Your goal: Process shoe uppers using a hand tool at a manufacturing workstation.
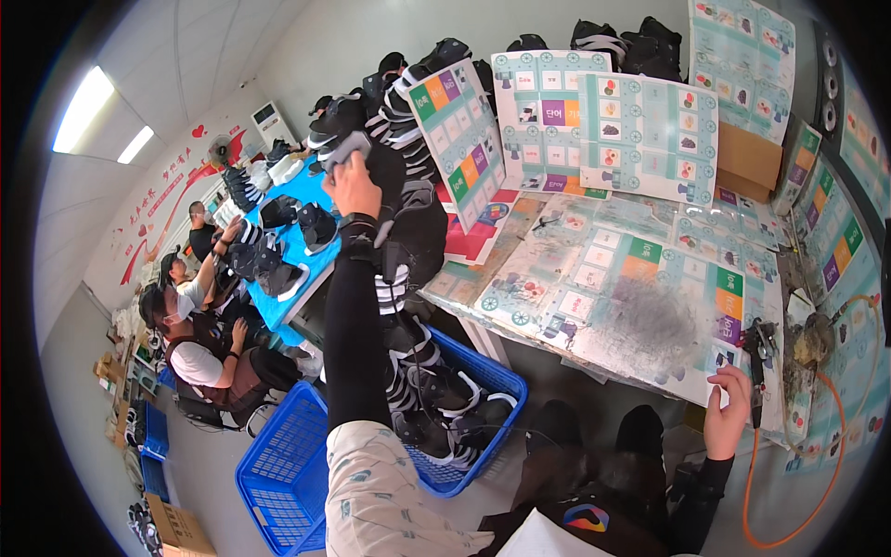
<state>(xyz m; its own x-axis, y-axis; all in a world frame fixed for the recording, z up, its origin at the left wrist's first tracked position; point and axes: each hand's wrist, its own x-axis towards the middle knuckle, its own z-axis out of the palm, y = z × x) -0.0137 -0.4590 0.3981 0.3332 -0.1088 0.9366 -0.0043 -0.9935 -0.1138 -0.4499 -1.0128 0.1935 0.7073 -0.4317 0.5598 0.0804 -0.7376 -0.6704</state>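
My left hand [354,189], in a black sleeve with a wrist strap, reaches far forward toward the stacked shoes. Its fingers are closed round a smooth grey thing [347,148], whose exact kind I cannot make out. Large black shoes [414,227] crowd just right of that wrist. My right hand [727,413] hangs at the near right edge of the worktable [575,269], fingers apart and holding nothing. Close beside it lies a dark spray gun [761,342] joined to an orange hose [840,418].
Printed boards [648,135] stand along the worktable's back. Below left, one blue basket [464,364] holds black-and-white shoes; another blue basket [283,464] stands beside it. Several people [200,357] sit at a blue-covered table [295,200] with shoes. A cardboard box [176,527] is at lower left.
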